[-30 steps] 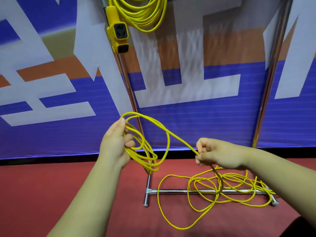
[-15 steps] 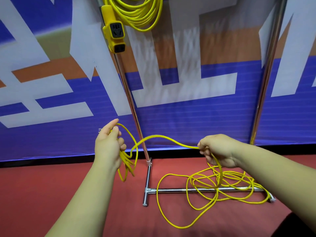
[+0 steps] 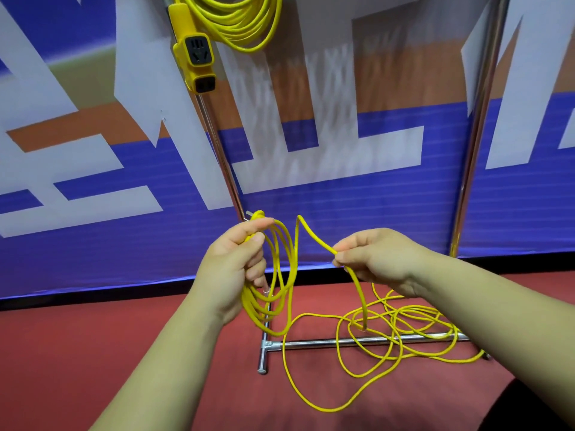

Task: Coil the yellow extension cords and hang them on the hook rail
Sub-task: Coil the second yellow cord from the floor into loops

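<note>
My left hand (image 3: 236,269) grips several hanging loops of a yellow extension cord (image 3: 281,275), its plug end poking out above my fingers. My right hand (image 3: 376,259) pinches the same cord a little to the right, and a short arch of cord rises between the two hands. From my right hand the cord drops to a loose tangle (image 3: 401,334) on the red floor, draped over the rack's base bar. A second yellow cord, coiled (image 3: 239,20), hangs at the top of the frame with its socket block (image 3: 196,62) dangling below.
A chrome rack stands ahead: a left upright (image 3: 224,163), a right upright (image 3: 476,144) and a floor bar (image 3: 326,343) with a short foot at its left end. Behind it is a blue, white and orange banner wall (image 3: 93,181). Red floor (image 3: 77,353) lies below.
My right hand has moved left toward my left hand, bringing a fresh length of cord. The long span between the hands has shrunk to a short arch, and the loops under my left hand hang longer.
</note>
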The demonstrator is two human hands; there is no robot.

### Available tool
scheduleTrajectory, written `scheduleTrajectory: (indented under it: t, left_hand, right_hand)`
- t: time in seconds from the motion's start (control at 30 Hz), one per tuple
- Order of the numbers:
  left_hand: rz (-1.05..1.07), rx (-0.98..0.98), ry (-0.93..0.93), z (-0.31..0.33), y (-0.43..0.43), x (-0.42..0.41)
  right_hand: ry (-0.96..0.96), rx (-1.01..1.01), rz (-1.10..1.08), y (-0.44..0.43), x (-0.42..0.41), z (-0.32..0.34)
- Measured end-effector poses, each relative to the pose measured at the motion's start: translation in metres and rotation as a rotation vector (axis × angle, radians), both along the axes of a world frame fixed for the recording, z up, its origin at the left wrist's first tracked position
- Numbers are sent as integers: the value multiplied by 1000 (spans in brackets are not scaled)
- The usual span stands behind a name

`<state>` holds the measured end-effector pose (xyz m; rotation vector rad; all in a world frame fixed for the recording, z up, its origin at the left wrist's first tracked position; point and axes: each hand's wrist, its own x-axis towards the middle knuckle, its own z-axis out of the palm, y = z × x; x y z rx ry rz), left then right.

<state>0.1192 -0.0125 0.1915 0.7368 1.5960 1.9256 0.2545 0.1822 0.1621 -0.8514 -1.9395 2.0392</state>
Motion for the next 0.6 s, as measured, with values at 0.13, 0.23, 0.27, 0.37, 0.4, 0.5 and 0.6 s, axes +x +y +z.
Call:
scheduleTrajectory:
  t: [0.13,0.23,0.27,0.37,0.4,0.5,0.6]
  left_hand:
    - [22,-32,18,-7,11,9]
    - [37,-18,24,-9,16,11]
    - [47,-18,30,-9,17,12]
    - [86,-34,47,-9,21,15]
    - [98,-38,49,-9,22,16]
    - [120,-56,53,-9,25,18]
    - [116,-64,46,-10,29,21]
  right_hand:
    - [110,127,-8,-12,3,10]
    - [173,79,21,-19,6,13]
    - [193,52,33,-22,6,14]
    - [242,34,46,-27,6,15]
    - [255,33,49,-28,6,15]
    - [284,34,65,-32,4,14]
    - [308,71,93,-34,4,14]
